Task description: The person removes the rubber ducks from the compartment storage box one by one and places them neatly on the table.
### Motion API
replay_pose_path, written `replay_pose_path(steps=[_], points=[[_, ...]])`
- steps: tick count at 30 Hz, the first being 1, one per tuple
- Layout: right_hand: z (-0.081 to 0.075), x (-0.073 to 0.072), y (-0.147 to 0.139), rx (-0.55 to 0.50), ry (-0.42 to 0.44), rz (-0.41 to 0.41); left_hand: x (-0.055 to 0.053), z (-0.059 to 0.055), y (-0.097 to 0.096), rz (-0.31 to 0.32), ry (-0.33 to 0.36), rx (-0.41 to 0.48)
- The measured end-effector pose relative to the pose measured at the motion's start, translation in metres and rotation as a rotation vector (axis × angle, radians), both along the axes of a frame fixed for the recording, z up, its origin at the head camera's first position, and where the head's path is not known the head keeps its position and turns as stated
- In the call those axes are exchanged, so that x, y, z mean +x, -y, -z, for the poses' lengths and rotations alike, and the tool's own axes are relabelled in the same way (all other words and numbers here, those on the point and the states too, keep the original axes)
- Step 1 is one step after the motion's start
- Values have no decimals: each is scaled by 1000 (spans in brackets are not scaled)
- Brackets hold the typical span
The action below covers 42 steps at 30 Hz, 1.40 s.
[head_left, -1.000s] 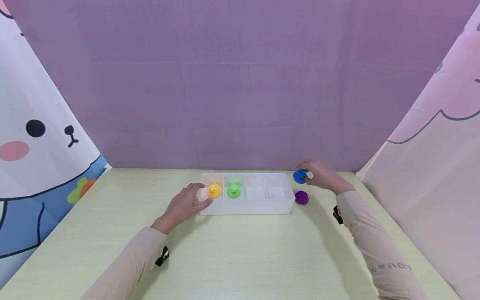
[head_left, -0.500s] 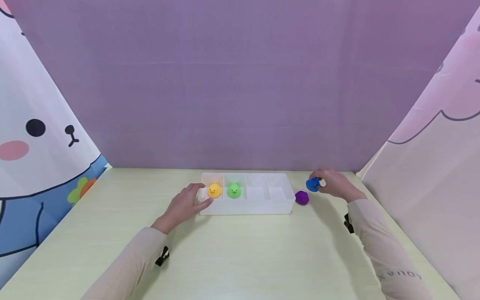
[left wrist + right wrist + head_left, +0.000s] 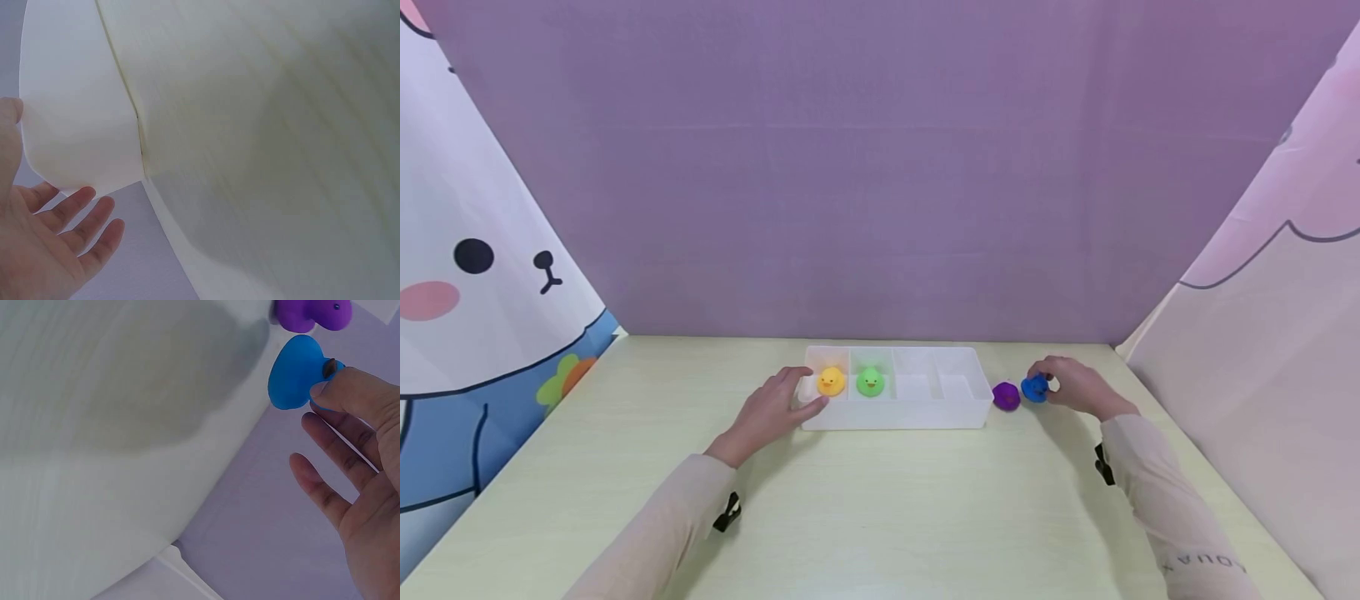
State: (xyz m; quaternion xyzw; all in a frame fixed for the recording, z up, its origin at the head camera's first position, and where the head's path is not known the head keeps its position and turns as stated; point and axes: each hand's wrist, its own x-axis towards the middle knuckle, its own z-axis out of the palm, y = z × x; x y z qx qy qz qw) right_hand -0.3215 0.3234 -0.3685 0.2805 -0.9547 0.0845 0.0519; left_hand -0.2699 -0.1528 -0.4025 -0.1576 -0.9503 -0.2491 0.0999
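My right hand [image 3: 1081, 388] pinches a blue rubber duck [image 3: 1033, 389] between thumb and fingers, low over the table right of a purple rubber duck [image 3: 1006, 397]. In the right wrist view the blue duck's flat, round underside [image 3: 294, 375] shows, close to the purple duck [image 3: 306, 314]. At the left end of a white divided box [image 3: 895, 415], my left hand [image 3: 769, 415] grips it, thumb on the front wall and fingers round the far side. Inside the box, a yellow duck [image 3: 831, 382] sits in the leftmost compartment and a green duck [image 3: 870, 382] in the second.
The pale wood-look table [image 3: 865, 517] ends at a purple backdrop [image 3: 880, 183] close behind the box. Printed cloths hang on both sides, one with a cartoon face [image 3: 475, 317] at the left. Both wrists wear black straps.
My right hand has moved right and nearer, bringing the blue duck from behind the purple one down to its right side. The left hand, box and other ducks stay put.
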Motion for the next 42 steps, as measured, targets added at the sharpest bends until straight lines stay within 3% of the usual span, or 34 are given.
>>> replay_pose_path(steps=[19, 30, 42], points=[[19, 1, -4, -34, 24, 13, 0, 1, 0, 1, 7, 6], [22, 1, -6, -51, -19, -2, -1, 1, -2, -5, 7, 14], [19, 3, -4, -57, -8, 1, -2, 3, -1, -1, 8, 7]])
